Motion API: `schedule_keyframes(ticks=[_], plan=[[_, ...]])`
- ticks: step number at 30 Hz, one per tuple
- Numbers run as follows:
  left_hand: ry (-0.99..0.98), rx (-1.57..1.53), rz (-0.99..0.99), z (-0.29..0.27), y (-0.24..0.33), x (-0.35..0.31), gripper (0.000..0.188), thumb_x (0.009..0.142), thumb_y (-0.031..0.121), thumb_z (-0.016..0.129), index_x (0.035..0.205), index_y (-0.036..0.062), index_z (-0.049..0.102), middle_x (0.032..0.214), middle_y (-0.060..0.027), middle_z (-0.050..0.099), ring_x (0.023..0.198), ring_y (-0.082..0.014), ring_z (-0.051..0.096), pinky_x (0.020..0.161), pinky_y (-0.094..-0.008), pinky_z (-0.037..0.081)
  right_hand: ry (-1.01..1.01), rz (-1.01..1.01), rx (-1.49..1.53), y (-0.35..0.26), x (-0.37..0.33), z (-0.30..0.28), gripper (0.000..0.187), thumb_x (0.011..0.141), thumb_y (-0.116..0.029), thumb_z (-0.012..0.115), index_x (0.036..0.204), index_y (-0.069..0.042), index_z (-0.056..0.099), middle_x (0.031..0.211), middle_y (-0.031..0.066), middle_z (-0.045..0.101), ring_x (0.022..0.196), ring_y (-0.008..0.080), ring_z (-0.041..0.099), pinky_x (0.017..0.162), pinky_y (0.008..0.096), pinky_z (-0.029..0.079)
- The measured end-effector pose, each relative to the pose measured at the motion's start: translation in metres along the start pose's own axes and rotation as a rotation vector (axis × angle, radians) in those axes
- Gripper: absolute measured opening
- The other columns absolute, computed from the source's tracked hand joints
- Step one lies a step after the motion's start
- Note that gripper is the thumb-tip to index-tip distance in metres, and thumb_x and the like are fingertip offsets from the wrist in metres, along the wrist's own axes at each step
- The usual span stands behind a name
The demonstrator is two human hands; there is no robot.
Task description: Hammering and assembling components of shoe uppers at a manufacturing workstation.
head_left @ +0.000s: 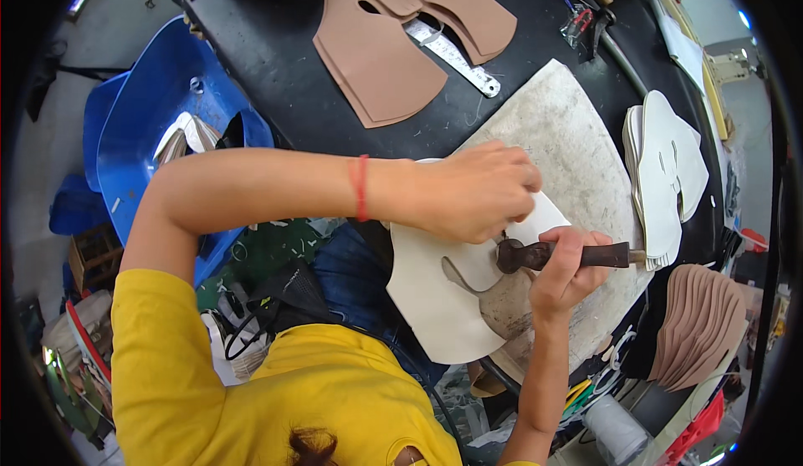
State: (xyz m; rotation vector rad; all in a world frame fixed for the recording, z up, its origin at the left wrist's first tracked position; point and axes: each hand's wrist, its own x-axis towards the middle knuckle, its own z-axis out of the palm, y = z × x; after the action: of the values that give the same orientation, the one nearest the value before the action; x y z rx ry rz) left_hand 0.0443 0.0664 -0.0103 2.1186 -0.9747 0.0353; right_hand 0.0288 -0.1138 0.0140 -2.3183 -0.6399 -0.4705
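A white shoe-upper piece (432, 314) with a curved slot lies on a worn, stained pale board (577, 135) in front of me. My left hand (489, 190), a red string round its wrist, is closed over the upper's far part. Its fingertips are hidden, and a small dark tip shows just under the hand; what the fingers hold I cannot make out. In my right hand (569, 269) is a dark hammer (604, 255), lying sideways. The hammer's rounded head is close beside the left hand, over the white piece.
Tan upper pieces (376, 56) and a steel ruler (456, 58) lie on the black table (259, 56). Stacked white pieces (665, 173) sit right of the board, tan ones (698, 324) lower right. A blue tub (138, 123) stands left. Tools (590, 31) lie at the far right.
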Motion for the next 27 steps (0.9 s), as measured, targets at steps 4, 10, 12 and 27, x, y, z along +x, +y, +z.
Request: schedule_keyframes(ticks=[4,10,12,27], plan=[[-0.287,0.058,-0.16,-0.012,0.007,0.028,0.009,0.064,0.004,0.063,0.072,-0.0004,0.063,0.104,-0.0144,0.057,0.104,-0.0305,0.049,0.086,-0.0368,0.041,-0.077,-0.188,0.245,-0.018,0.004,-0.022,0.024,0.078,-0.014,0.05,0.054,-0.009,0.05,0.05,0.0042,0.049,0.045,0.0208,0.044,0.057,0.0349,0.031],[0.196,0.323,-0.053,0.017,0.005,-0.022,0.012,0.062,0.009,0.06,0.071,0.0007,0.063,0.1,-0.013,0.058,0.097,-0.0284,0.05,0.082,-0.0357,0.04,-0.038,-0.217,-0.124,0.019,-0.011,0.001,0.021,0.082,-0.011,0.043,0.066,-0.003,0.055,0.065,0.0075,0.056,0.063,0.0235,0.048,0.066,0.0359,0.039],[0.094,0.159,-0.208,0.009,0.013,-0.004,0.007,0.06,0.006,0.059,0.067,0.002,0.061,0.094,-0.0121,0.057,0.094,-0.0283,0.05,0.08,-0.0344,0.04,-0.099,-0.023,0.04,0.012,-0.008,-0.007,0.02,0.08,-0.013,0.046,0.064,-0.003,0.053,0.062,0.0065,0.052,0.06,0.0205,0.045,0.066,0.0333,0.038],[-0.41,-0.282,0.273,0.038,0.02,0.033,0.029,0.066,0.004,0.061,0.094,-0.0037,0.054,0.11,-0.0187,0.051,0.088,-0.0363,0.056,0.078,-0.0405,0.045,0.033,-0.183,-0.159,-0.009,-0.069,-0.039,0.028,0.079,-0.026,0.05,0.057,-0.008,0.052,0.056,0.0039,0.053,0.048,0.0207,0.045,0.061,0.0348,0.035]])
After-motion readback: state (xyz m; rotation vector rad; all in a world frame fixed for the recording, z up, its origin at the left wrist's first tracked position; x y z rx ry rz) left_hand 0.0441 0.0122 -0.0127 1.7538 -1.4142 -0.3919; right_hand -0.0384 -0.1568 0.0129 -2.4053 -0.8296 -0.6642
